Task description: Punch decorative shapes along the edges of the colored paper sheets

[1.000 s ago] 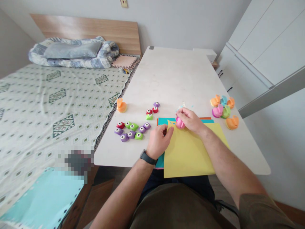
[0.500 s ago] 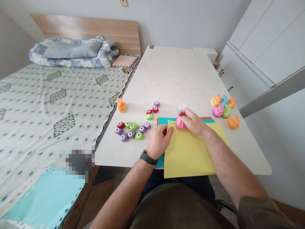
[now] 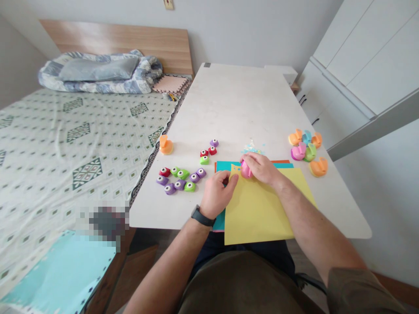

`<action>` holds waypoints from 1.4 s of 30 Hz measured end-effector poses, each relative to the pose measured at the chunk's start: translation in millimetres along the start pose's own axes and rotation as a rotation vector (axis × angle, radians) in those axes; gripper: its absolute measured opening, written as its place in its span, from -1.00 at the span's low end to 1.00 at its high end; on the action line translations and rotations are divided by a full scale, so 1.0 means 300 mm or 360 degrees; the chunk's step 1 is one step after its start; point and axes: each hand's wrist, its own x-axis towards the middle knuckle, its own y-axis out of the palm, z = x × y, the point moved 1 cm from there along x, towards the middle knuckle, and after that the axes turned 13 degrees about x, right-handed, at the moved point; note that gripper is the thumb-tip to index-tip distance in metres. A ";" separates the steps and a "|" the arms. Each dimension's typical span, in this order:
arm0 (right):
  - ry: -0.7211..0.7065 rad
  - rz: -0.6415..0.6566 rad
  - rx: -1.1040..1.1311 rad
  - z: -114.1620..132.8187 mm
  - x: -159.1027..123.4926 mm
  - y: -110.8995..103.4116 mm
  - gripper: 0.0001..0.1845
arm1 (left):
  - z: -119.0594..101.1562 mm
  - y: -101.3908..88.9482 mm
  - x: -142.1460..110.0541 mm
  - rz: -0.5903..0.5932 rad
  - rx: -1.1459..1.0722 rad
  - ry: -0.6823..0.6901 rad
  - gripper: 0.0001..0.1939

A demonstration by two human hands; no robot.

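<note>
A yellow sheet of paper (image 3: 258, 209) lies at the table's front edge, over teal paper (image 3: 225, 167). My left hand (image 3: 218, 192) pinches the yellow sheet near its upper left corner, thumb on top. At the sheet's top edge, my right hand (image 3: 262, 168) is closed on a pink craft punch (image 3: 246, 170). Small cut-out holes show in the yellow paper between the punch and the left corner. Just beyond the right hand lie tiny blue and pale paper scraps (image 3: 253, 147).
Several small purple, green and red punches (image 3: 179, 184) sit to the left, with an orange punch (image 3: 166, 146) behind. More large punches (image 3: 310, 151) cluster at the right. A light-blue sheet with punched edges (image 3: 62, 266) lies on the bed (image 3: 108, 126).
My right hand has shifted slightly, its fingers now lower over the pink punch. My left hand keeps its place on the yellow paper.
</note>
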 end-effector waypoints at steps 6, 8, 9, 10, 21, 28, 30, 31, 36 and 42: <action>0.0017 -0.0021 0.0084 0.000 -0.010 -0.006 -0.69 | -0.001 0.001 0.001 0.0001 -0.0019 -0.0021 -0.61; 0.0060 -0.0056 0.0175 -0.008 -0.011 -0.010 -0.76 | 0.000 0.002 0.000 0.0009 -0.0041 -0.0050 -0.61; 0.0085 -0.0059 0.0215 -0.012 -0.010 -0.012 -0.77 | 0.001 0.002 0.000 0.0009 -0.0053 -0.0058 -0.61; 0.0108 -0.0050 0.0250 -0.014 -0.010 -0.014 -0.78 | 0.001 0.002 -0.001 0.0006 -0.0064 -0.0059 -0.61; 0.0077 -0.0087 0.0316 -0.001 -0.004 -0.007 -0.46 | 0.001 -0.002 -0.002 -0.0021 -0.0125 -0.0037 -0.61; 0.0064 -0.0211 0.0294 0.008 -0.006 -0.011 -0.44 | -0.001 -0.005 -0.003 -0.0012 -0.0152 -0.0068 -0.60; 0.0048 -0.0236 0.0283 0.011 -0.007 -0.014 -0.45 | 0.001 -0.003 -0.003 -0.0011 -0.0162 -0.0072 -0.60; 0.0047 -0.0240 0.0278 0.013 -0.007 -0.015 -0.45 | 0.002 -0.003 -0.004 -0.0011 -0.0165 -0.0075 -0.60; 0.0075 -0.0205 0.0253 0.014 -0.007 -0.013 -0.47 | 0.003 -0.001 -0.004 -0.0028 -0.0161 -0.0061 -0.60; 0.0099 -0.0194 0.0280 0.017 -0.009 -0.011 -0.49 | 0.004 0.001 -0.005 -0.0042 -0.0173 -0.0052 -0.61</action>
